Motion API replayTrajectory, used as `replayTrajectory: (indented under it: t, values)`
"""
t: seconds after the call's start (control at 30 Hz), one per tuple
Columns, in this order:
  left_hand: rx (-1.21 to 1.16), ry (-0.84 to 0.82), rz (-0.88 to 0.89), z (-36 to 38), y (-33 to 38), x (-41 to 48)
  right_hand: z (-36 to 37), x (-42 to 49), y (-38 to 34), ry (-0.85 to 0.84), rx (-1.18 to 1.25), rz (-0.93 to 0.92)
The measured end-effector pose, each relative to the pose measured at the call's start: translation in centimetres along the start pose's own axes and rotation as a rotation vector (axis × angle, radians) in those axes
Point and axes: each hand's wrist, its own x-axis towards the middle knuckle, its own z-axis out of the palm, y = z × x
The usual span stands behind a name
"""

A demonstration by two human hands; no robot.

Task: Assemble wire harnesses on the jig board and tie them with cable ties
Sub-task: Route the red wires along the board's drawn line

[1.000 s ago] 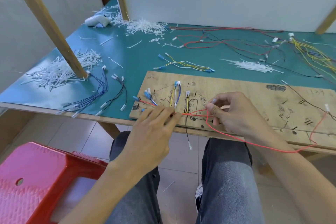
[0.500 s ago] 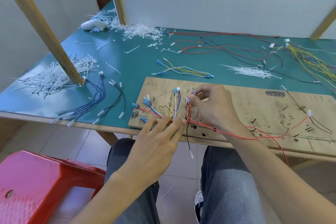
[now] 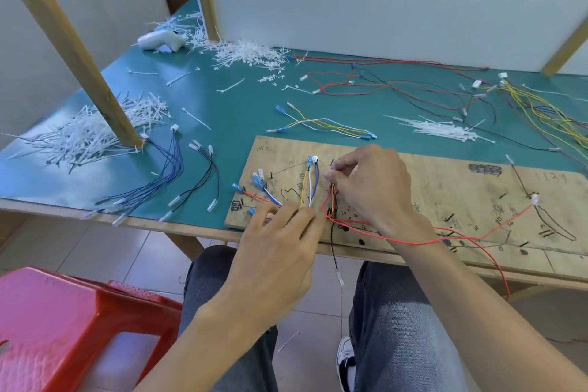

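A wooden jig board (image 3: pixel 445 188) lies at the near edge of the green table. Several wires are routed on its left part: yellow, white and blue ones (image 3: pixel 309 183) with blue terminals, and a red wire (image 3: pixel 458 240) that loops off the board's front edge. My left hand (image 3: pixel 280 242) rests with straight fingers pressing the wire bundle down on the board. My right hand (image 3: pixel 369 188) pinches the end of the red wire at a peg just right of the yellow and blue wires. A black wire (image 3: pixel 334 251) hangs over the front edge.
Piles of white cable ties lie at the left (image 3: pixel 92 134), back (image 3: pixel 248 52) and right of centre (image 3: pixel 445 130). Loose blue and black wires (image 3: pixel 171 175), a yellow-white set (image 3: pixel 324 126) and red, black, yellow wires (image 3: pixel 413 86) cover the table. A slanted wooden post (image 3: pixel 79 51) stands left. A red stool (image 3: pixel 73 325) sits below.
My right hand carried the red wire's end from the board's front edge up and left to the peg by the yellow and blue wires. My left hand stayed pressed on the bundle.
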Motion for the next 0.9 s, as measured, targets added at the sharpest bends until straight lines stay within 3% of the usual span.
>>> replayTrajectory:
  t: [0.33,0.73,0.9]
  values:
    - [0.018,0.142,-0.083,0.5,0.9,1.0,0.3,0.9,0.8,-0.101,0.212,0.080]
    - [0.050,0.190,-0.093,1.2,0.9,0.5,-0.1,0.9,1.5,-0.124,0.152,0.032]
    - [0.022,0.254,-0.112,1.3,0.7,0.3,0.2,0.9,1.9,-0.089,0.281,0.099]
